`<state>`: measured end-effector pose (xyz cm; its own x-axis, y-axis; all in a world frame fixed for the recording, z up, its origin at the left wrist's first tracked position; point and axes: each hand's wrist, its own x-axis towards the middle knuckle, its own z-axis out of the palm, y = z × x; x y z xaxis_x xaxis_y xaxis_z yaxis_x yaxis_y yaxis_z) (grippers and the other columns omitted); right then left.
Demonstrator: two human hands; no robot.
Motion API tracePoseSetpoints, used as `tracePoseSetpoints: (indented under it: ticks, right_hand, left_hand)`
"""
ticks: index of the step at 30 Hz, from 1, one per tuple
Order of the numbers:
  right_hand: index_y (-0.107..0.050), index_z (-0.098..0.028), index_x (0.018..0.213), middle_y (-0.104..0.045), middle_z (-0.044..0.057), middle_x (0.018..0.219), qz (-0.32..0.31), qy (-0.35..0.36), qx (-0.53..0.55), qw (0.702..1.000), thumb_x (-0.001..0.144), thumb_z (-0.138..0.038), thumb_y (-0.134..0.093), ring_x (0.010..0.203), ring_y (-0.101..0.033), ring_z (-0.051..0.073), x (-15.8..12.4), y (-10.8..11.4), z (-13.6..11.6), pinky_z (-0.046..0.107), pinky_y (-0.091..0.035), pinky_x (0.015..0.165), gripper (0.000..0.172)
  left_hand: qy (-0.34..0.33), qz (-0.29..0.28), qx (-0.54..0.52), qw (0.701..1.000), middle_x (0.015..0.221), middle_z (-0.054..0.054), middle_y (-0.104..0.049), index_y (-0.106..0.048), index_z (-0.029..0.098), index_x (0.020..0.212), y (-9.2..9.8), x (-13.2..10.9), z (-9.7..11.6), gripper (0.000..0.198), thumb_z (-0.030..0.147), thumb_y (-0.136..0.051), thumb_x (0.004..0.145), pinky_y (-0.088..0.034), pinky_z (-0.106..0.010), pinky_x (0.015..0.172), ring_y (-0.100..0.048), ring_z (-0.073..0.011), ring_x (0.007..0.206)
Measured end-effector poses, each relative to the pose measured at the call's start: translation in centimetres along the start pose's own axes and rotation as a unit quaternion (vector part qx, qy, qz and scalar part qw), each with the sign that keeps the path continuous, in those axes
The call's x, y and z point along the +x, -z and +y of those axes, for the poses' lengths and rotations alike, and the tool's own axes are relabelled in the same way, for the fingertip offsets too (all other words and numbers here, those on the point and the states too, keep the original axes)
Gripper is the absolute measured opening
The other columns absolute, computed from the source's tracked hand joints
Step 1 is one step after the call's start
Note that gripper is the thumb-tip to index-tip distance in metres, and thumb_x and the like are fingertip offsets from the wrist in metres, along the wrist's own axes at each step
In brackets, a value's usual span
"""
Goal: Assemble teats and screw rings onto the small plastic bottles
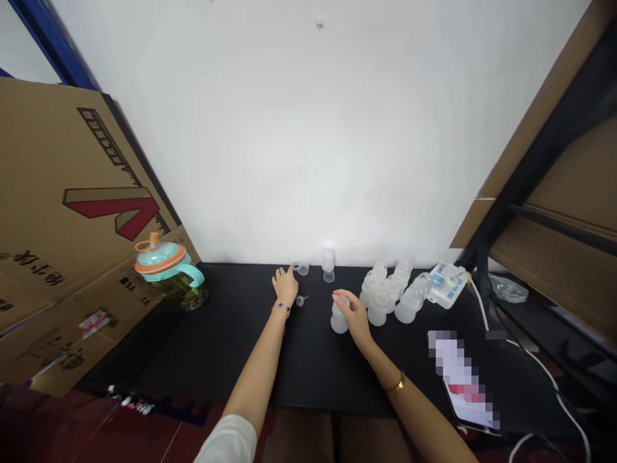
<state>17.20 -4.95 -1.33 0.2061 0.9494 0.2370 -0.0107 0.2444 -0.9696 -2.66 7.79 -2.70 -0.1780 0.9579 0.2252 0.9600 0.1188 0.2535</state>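
Observation:
My right hand [355, 316] is closed around the upper part of a small translucent plastic bottle [339, 323], which stands upright on the black table. My left hand [285, 287] is stretched forward, palm down, fingers apart. Its fingertips are at the edge of a clear plastic cap [303, 267] lying on its side; whether they touch it I cannot tell. Just right of the left wrist lies a small clear funnel-like piece [301, 301]. Behind, near the wall, another translucent bottle [328, 263] stands by itself.
Several similar bottles [378, 305] stand grouped right of my right hand. Beyond them is a white plastic case [447, 283]. A phone [463, 382] and a white cable [535, 363] lie at the right. A turquoise-lidded jug [176, 276] stands left against a cardboard box [62, 212].

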Motion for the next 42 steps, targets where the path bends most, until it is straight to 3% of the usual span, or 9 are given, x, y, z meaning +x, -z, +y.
tracePoseSetpoints:
  ticks: [3, 7, 15, 20, 26, 29, 33, 38, 42]
  right_hand:
    - [-0.078, -0.023, 0.094, -0.075, 0.006, 0.095, 0.002, -0.009, 0.015, 1.0, 0.079, -0.057, -0.075, 0.085, -0.066, 0.026, 0.1, 0.0, 0.2, 0.035, -0.049, 0.076, 0.037]
    - [-0.078, -0.023, 0.093, -0.076, 0.007, 0.096, 0.005, -0.023, 0.036, 0.999, 0.078, -0.059, -0.076, 0.088, -0.067, 0.026, 0.3, 0.0, 0.0, 0.035, -0.049, 0.079, 0.039]
    - [-0.078, -0.023, 0.093, -0.075, 0.007, 0.093, 0.0, -0.021, 0.048, 0.999, 0.078, -0.06, -0.076, 0.09, -0.067, 0.028, 0.2, -0.1, -0.1, 0.035, -0.049, 0.079, 0.04]
    - [-0.077, -0.022, 0.093, -0.075, 0.008, 0.094, 0.0, -0.031, 0.058, 0.998, 0.079, -0.06, -0.075, 0.09, -0.066, 0.028, 0.3, 0.0, -0.1, 0.036, -0.05, 0.08, 0.04]
    - [-0.077, -0.021, 0.094, -0.076, 0.009, 0.097, -0.009, -0.03, 0.041, 0.999, 0.078, -0.062, -0.074, 0.093, -0.067, 0.029, 0.2, -0.1, -0.2, 0.037, -0.05, 0.082, 0.044]
    - [-0.077, -0.019, 0.095, -0.076, 0.009, 0.098, -0.012, -0.025, 0.032, 0.999, 0.079, -0.062, -0.073, 0.096, -0.067, 0.029, 0.2, -0.2, -0.1, 0.037, -0.05, 0.084, 0.046]
    - [-0.077, -0.019, 0.095, -0.076, 0.009, 0.097, -0.015, -0.025, 0.022, 0.999, 0.079, -0.063, -0.072, 0.093, -0.068, 0.029, 0.3, -0.1, 0.3, 0.036, -0.051, 0.082, 0.047]
    - [-0.077, -0.019, 0.097, -0.076, 0.01, 0.099, -0.014, -0.013, 0.02, 1.0, 0.08, -0.063, -0.071, 0.095, -0.068, 0.029, 0.4, 0.0, 0.6, 0.037, -0.051, 0.083, 0.048]
    - [-0.077, -0.018, 0.096, -0.076, 0.01, 0.095, -0.014, -0.01, 0.019, 1.0, 0.079, -0.064, -0.071, 0.089, -0.068, 0.027, 0.3, -0.1, 0.2, 0.036, -0.051, 0.08, 0.05]
  left_hand:
    - [-0.005, -0.008, 0.005, 1.0, 0.148, -0.021, -0.052, -0.055, 0.022, 0.144, -0.1, 1.3, 0.1, 0.055, 0.011, -0.039, 0.093, -0.031, -0.056, 0.114, -0.037, -0.0338, 0.144]
    - [-0.013, -0.009, 0.009, 1.0, 0.144, -0.02, -0.056, -0.068, 0.02, 0.126, -0.4, 1.6, 0.0, 0.045, 0.011, -0.042, 0.091, -0.028, -0.059, 0.115, -0.037, -0.0358, 0.144]
    - [-0.031, 0.001, 0.007, 1.0, 0.143, -0.019, -0.057, -0.057, 0.021, 0.14, -1.5, 1.8, 0.3, 0.051, 0.01, -0.039, 0.093, -0.027, -0.061, 0.116, -0.039, -0.0346, 0.142]
    - [-0.054, 0.004, 0.0, 0.999, 0.13, -0.017, -0.065, -0.071, 0.019, 0.111, -0.8, 1.8, 0.4, 0.034, 0.014, -0.042, 0.095, -0.022, -0.061, 0.117, -0.045, -0.0332, 0.136]
    - [-0.067, -0.003, -0.018, 0.998, 0.104, -0.012, -0.074, -0.072, 0.019, 0.084, 0.5, 0.2, -0.6, 0.021, 0.024, -0.054, 0.094, -0.025, -0.063, 0.115, -0.059, -0.0305, 0.116]
    - [-0.069, -0.005, -0.034, 0.997, 0.1, -0.012, -0.074, -0.07, 0.019, 0.076, 1.0, -0.5, -0.9, 0.028, 0.038, -0.06, 0.093, -0.027, -0.063, 0.114, -0.061, -0.0313, 0.111]
    - [-0.093, 0.021, -0.077, 0.992, 0.113, -0.014, -0.073, -0.074, 0.02, 0.084, 1.3, -0.8, -0.2, 0.027, 0.04, -0.059, 0.094, -0.023, -0.064, 0.115, -0.058, -0.0333, 0.119]
    - [-0.178, -0.02, -0.094, 0.979, 0.155, -0.017, -0.048, -0.074, 0.023, 0.117, 0.2, 0.3, 1.9, 0.033, 0.042, -0.056, 0.097, -0.027, -0.057, 0.116, -0.038, -0.0361, 0.144]
    - [-0.195, -0.035, -0.093, 0.976, 0.155, -0.018, -0.046, -0.069, 0.021, 0.124, -1.3, 1.0, 3.0, 0.034, 0.033, -0.06, 0.094, -0.029, -0.056, 0.115, -0.039, -0.0376, 0.144]
